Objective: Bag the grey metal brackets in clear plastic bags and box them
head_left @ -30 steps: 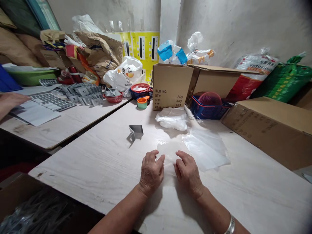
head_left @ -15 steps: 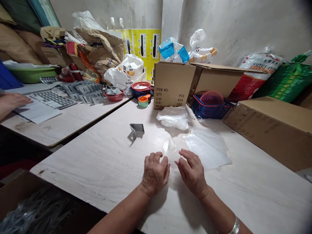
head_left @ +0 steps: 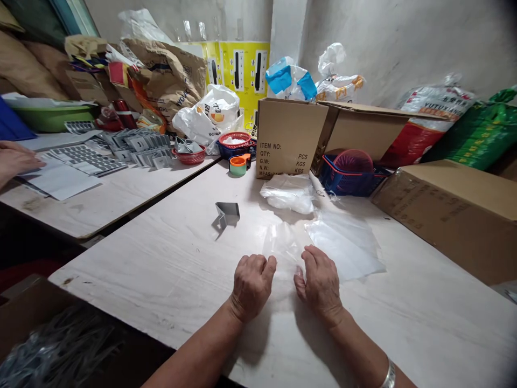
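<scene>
My left hand (head_left: 251,285) and my right hand (head_left: 319,281) rest on the pale wooden table (head_left: 153,258) with their fingers curled. They grip the near edges of a thin transparent plastic bag (head_left: 283,249), which stands slightly raised between them. Beyond my right hand lies a flat sheet of transparent plastic (head_left: 343,245). Farther back sits a bunched white plastic bundle (head_left: 288,194). A bent grey metal bracket (head_left: 226,213) lies on the table to the left, beyond reach of my fingertips.
A cardboard carton (head_left: 288,137) and a blue basket (head_left: 351,178) stand behind the plastic. Another person's hand (head_left: 14,160) rests on white sheets on the left table, near grey printed cards (head_left: 86,161). A cardboard box of metal pieces (head_left: 60,345) sits at front left.
My hands have drawn in from flat, spread positions to curled ones. The plastic bag between them has risen slightly. The other person's hand has shifted a little.
</scene>
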`<state>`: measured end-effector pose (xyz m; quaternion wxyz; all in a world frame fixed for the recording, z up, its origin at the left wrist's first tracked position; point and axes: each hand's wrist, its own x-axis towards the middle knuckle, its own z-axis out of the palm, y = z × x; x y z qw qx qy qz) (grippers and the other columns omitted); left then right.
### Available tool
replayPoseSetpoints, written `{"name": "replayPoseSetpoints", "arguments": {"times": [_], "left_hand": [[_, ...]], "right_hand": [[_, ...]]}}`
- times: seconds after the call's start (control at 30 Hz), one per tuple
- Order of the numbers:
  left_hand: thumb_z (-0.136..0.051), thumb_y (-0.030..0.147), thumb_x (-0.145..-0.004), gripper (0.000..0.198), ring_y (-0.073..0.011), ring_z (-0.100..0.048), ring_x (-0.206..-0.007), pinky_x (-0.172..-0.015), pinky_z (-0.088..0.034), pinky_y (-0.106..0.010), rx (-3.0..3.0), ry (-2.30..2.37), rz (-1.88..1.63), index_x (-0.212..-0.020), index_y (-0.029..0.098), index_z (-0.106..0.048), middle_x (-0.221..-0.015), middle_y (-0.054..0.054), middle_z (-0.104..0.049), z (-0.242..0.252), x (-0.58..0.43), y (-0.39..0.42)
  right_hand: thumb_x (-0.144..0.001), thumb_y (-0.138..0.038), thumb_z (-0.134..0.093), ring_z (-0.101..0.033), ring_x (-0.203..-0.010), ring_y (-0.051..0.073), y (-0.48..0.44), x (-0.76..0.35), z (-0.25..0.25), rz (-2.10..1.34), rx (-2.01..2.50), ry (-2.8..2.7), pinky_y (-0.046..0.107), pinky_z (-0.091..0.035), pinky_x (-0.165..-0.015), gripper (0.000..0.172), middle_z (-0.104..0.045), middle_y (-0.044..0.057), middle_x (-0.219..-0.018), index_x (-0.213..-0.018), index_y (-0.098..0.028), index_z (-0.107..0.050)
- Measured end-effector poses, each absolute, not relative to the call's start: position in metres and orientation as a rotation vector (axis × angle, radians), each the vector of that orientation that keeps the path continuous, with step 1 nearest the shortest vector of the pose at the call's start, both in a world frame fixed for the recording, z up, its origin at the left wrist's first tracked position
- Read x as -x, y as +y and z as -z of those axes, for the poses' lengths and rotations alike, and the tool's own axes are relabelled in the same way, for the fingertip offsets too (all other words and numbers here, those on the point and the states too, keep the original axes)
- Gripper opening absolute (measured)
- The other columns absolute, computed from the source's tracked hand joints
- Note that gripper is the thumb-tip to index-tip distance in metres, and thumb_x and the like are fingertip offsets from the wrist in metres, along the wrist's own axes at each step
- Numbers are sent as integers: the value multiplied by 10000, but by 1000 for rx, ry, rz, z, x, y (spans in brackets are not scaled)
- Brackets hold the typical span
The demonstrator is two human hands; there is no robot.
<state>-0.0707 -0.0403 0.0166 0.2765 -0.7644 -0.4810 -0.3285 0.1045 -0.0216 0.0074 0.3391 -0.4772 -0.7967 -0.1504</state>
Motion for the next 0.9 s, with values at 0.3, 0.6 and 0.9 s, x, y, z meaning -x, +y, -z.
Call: {"name": "replayPoseSetpoints", "arguments": {"times": [0.3,0.6,0.9], "left_hand": [[-510,243,-851,168,-168,-442,-589,-596,-287,-317,2195,-1349,728,-688,201,-518,-632,-11,-497,-15,69,-38],[-518,140,-802,156,-181,-482,-580,-572,-272,-338,2056,-1703,730,-661,205,-507,-626,-19,-532,-5,82,-30],[-517,121,-743,167,-197,-575,-661,-613,-396,-330,2224,-1632,806,-870,192,-598,-749,-50,-632,16,74,-24]], "right_hand": [[-884,-290,-446,-530,-965,270,-12,-121,-5,421,1305,-2036,377,-409,-776,199,-597,142,-990,-945,-125,-538],[-889,-293,-480,-550,-740,185,-6,-122,-7,63,1158,-2125,297,-406,-657,152,-599,61,-812,-853,-173,-566],[-857,-335,-497,-563,-719,139,26,-8,-71,-596,1078,-2117,239,-420,-629,169,-588,14,-808,-773,-202,-560]]}}
